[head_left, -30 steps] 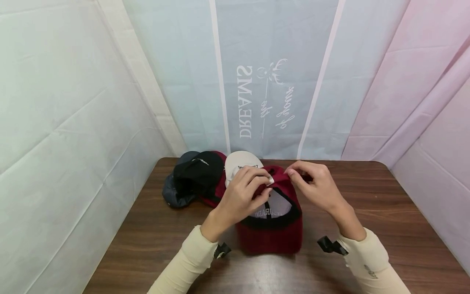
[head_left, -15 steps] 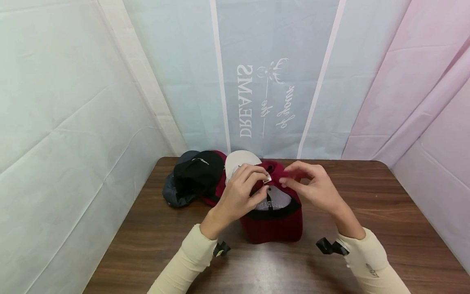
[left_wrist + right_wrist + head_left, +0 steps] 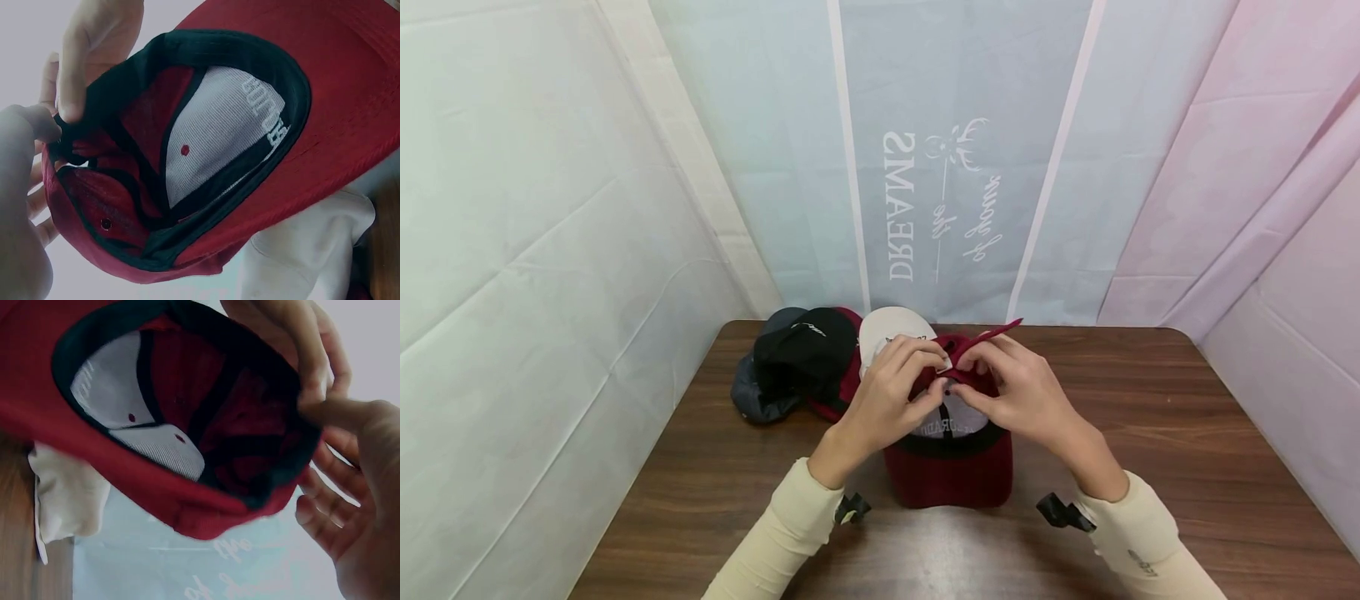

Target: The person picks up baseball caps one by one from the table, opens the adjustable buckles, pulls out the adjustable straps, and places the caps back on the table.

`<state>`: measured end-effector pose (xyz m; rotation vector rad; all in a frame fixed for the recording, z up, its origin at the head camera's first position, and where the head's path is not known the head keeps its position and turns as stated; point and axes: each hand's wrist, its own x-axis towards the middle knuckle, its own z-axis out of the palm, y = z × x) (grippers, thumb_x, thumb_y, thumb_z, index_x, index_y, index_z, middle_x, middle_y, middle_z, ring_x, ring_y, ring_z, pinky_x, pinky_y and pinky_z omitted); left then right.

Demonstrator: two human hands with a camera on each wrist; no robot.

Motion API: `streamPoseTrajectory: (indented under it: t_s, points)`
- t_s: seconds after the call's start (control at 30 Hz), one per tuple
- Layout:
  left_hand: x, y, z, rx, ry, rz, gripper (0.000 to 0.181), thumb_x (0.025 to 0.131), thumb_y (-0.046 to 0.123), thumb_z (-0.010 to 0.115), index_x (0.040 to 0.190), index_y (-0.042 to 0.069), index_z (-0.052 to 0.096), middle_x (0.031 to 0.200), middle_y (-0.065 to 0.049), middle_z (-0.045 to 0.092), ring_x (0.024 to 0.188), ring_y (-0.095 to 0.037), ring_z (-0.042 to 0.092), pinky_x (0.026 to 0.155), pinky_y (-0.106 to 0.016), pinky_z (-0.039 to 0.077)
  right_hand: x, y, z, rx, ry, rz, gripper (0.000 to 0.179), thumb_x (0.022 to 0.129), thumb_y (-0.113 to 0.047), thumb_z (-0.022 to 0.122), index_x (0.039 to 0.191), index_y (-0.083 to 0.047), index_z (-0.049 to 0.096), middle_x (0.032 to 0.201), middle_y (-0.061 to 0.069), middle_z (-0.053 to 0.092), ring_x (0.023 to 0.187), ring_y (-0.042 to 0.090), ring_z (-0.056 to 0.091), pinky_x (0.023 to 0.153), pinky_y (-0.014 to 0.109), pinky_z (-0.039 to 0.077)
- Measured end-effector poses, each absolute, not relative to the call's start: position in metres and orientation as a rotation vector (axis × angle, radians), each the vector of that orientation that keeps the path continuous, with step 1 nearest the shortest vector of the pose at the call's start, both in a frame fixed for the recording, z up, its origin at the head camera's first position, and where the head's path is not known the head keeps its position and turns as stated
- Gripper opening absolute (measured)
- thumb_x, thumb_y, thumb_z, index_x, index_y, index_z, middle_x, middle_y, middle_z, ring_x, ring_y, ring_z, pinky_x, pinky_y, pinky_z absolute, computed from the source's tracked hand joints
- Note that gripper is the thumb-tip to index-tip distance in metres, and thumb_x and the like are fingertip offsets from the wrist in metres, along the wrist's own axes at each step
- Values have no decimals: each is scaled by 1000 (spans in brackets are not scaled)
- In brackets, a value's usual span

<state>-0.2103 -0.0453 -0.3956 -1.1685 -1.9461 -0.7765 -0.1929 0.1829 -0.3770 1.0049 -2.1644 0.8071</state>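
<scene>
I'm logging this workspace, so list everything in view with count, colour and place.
Held cap: 1, dark red, in both hands
White cap: 1, off-white, beyond left hand
Black cap: 1, black, table's far left
Blue cap: at least 1, dark blue, partly behind black cap
Other red item: 1, dark red, mostly hidden beside black cap
Table: 1, brown, underneath
Cloth walls: 3, pale, around table
Sleeves: 2, cream, forearms
Left hand: 1, on held cap
Right hand: 1, likewise
</scene>
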Motion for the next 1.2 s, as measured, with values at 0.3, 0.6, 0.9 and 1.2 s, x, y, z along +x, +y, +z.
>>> streamPoseTrajectory:
  t_s: [0.3, 0.6, 0.9, 1.2]
  points:
    - [-209, -46, -393, -1174, -1985, -885, 20, 96, 10, 76, 113, 7, 67, 119, -8, 71, 113, -22, 65, 103, -34, 53, -192, 173, -383, 944, -2017, 733, 17, 99, -22, 71, 97, -5, 74, 83, 4, 68, 70, 13, 57, 60, 25, 48]
    - [-209, -41, -391, -1100, -2017, -965, 17, 100, 14, 73, 114, 6, 69, 110, -7, 73, 104, -19, 66, 94, -30, 56, -195, 168, -387, 1011, -1888, 720, 29, 107, -25, 59, 96, -5, 78, 90, 9, 72, 74, 17, 62, 62, 32, 53]
    - [-208, -39, -390, -1087, -2048, -1067, 16, 96, 12, 78, 109, 6, 69, 106, -6, 72, 100, -18, 65, 91, -28, 57, -196, 170, -387, 1017, -1840, 709, 30, 107, -27, 62, 96, -6, 80, 92, 9, 74, 77, 19, 68, 64, 32, 56]
    - [-208, -39, -388, -1086, -2041, -1090, 6, 99, 10, 72, 103, 7, 70, 100, -5, 72, 98, -18, 66, 91, -28, 56, -197, 170, -387, 1027, -1801, 736, 23, 105, -23, 69, 96, -7, 83, 90, 6, 74, 78, 19, 68, 63, 31, 55]
